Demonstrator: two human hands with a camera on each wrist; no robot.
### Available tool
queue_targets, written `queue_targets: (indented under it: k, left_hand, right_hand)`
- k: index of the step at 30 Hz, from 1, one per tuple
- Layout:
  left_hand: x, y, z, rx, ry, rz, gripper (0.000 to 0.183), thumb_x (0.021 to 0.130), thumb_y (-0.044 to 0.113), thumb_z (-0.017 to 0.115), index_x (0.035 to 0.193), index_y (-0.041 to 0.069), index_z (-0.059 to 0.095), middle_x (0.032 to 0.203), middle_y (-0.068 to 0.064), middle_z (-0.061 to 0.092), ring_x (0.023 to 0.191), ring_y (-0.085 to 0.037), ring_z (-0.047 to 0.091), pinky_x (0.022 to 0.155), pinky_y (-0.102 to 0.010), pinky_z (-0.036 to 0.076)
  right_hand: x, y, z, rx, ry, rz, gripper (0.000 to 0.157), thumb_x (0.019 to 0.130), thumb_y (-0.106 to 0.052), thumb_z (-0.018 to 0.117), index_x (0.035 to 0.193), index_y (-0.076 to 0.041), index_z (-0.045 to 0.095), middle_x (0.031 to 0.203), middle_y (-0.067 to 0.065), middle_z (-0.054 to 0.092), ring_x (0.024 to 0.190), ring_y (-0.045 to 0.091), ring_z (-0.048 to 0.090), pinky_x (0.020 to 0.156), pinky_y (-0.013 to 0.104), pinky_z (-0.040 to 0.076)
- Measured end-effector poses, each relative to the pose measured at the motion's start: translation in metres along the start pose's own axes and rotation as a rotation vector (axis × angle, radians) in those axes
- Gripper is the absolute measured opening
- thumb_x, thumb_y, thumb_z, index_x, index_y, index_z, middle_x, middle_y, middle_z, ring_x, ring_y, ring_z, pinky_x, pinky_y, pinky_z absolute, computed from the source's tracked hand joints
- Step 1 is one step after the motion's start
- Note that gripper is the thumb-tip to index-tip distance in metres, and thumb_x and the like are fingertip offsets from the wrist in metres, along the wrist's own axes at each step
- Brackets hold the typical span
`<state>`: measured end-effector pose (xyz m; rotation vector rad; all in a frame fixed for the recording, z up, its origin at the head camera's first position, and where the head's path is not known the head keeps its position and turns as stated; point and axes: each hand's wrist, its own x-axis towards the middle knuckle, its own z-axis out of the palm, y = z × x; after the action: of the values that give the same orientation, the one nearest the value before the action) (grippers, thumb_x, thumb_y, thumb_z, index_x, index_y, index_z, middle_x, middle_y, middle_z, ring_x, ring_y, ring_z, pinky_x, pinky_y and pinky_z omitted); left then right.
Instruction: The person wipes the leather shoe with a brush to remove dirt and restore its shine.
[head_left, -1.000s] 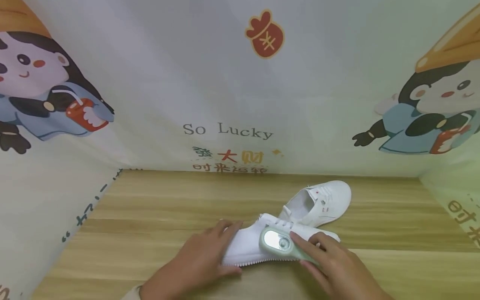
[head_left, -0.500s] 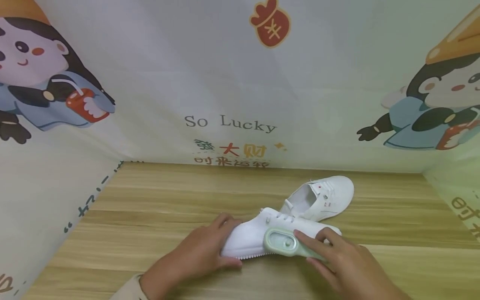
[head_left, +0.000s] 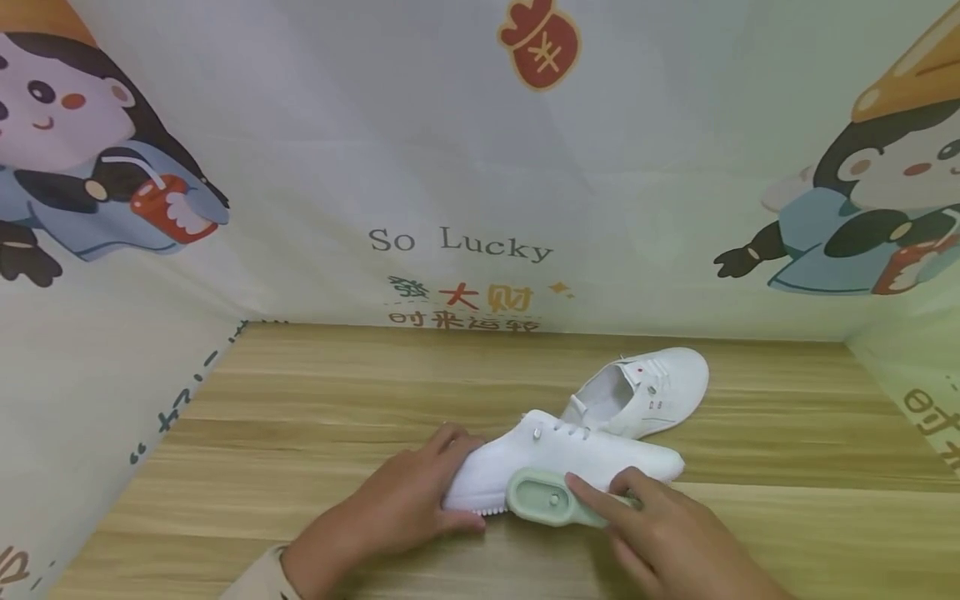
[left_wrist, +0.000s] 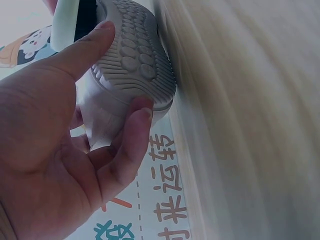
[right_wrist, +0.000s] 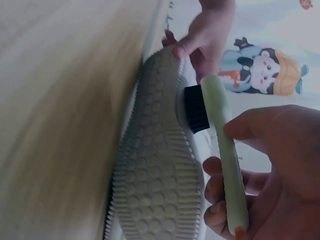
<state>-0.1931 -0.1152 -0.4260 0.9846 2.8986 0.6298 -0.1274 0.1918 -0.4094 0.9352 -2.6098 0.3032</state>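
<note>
Shoe [head_left: 622, 454], white with a ribbed and studded sole [right_wrist: 155, 175], lies tilted on its side on the wood-grained tabletop [head_left: 337, 408], toe toward the right of the head view and sole turned toward the person. The left hand [head_left: 397, 504] holds it by the heel; its grip is closed around the heel, with the thumb resting on the edge of the sole. The right hand [head_left: 667, 529] grasps the handle of a pale green brush [head_left: 543, 498], thumb on one side and fingers curled around the other. Dark bristles [right_wrist: 196, 110], visible in the right wrist view, meet the side of the shoe near the sole's edge. Just behind stands a second white shoe [head_left: 667, 392], its opening exposed and its toe pointing to the far right; whether the two shoes touch cannot be told. A pale printed backdrop [head_left: 315, 183] encloses the tabletop, bearing the words "So Lucky" [head_left: 461, 243], a red pouch [head_left: 542, 46] and cartoon figures [head_left: 847, 200].
</note>
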Motion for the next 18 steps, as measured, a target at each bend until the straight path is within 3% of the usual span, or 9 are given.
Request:
queue_targets:
  k: [6,15,18]
  left_hand:
    - [0.001,0.000,-0.001,-0.011,-0.002,-0.001,0.077,0.077,0.053,0.081,0.141,0.027,0.048,0.126,0.009,0.053,0.085,-0.008,0.060,0.073,-0.029,0.050]
    - [0.000,0.002,-0.002,-0.018,-0.009,-0.010,0.077,0.076,0.050,0.083,0.140,0.024,0.049,0.126,0.008,0.053,0.086,-0.009,0.061,0.074,-0.030,0.051]
    - [0.000,0.003,-0.003,-0.017,-0.009,-0.012,0.077,0.076,0.050,0.083,0.139,0.023,0.049,0.125,0.008,0.053,0.087,-0.010,0.061,0.075,-0.030,0.051]
  right_hand:
    - [-0.001,-0.005,0.004,0.024,-0.055,0.025,0.071,0.087,-0.021,0.076,0.149,-0.037,0.045,0.098,-0.014,0.052,0.074,-0.003,0.041,0.063,0.020,0.043]
    - [0.000,0.000,-0.010,-0.005,-0.133,0.149,0.064,0.091,-0.025,0.072,0.147,-0.042,0.046,0.087,-0.014,0.044,0.065,-0.002,0.033,0.056,0.020,0.036]
    - [-0.001,0.003,-0.015,-0.005,-0.116,0.171,0.062,0.089,-0.024,0.073,0.144,-0.042,0.051,0.083,-0.014,0.042,0.062,-0.003,0.030,0.054,0.020,0.032]
